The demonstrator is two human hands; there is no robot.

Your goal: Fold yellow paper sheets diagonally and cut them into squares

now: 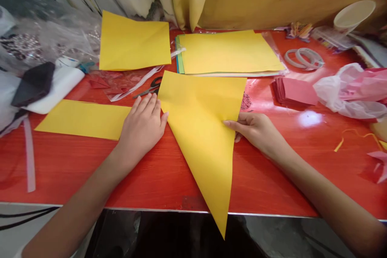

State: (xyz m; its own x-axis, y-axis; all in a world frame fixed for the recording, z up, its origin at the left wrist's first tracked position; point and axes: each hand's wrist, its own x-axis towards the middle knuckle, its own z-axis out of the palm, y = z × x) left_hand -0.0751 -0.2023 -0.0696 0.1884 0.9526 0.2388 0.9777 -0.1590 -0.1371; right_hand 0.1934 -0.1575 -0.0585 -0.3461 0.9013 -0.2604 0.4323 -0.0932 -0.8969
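A yellow paper sheet (202, 117) is in the middle, its lower corner hanging past the table's front edge. My right hand (252, 127) pinches the sheet's right edge between thumb and fingers. My left hand (143, 119) lies flat with fingers stretched out, at the right end of a yellow paper strip (84, 119) and beside the sheet's left edge. Just beyond the left fingertips is a pair of scissors (155, 84) with dark handles, partly hidden by the sheet.
Behind lie another yellow sheet (134, 44) and a stack of coloured paper (226, 54). Rolls of tape (304, 58), a pile of red paper pieces (298, 90) and a plastic bag (347, 92) are on the right. A dark pouch-like thing (34, 84) sits at left.
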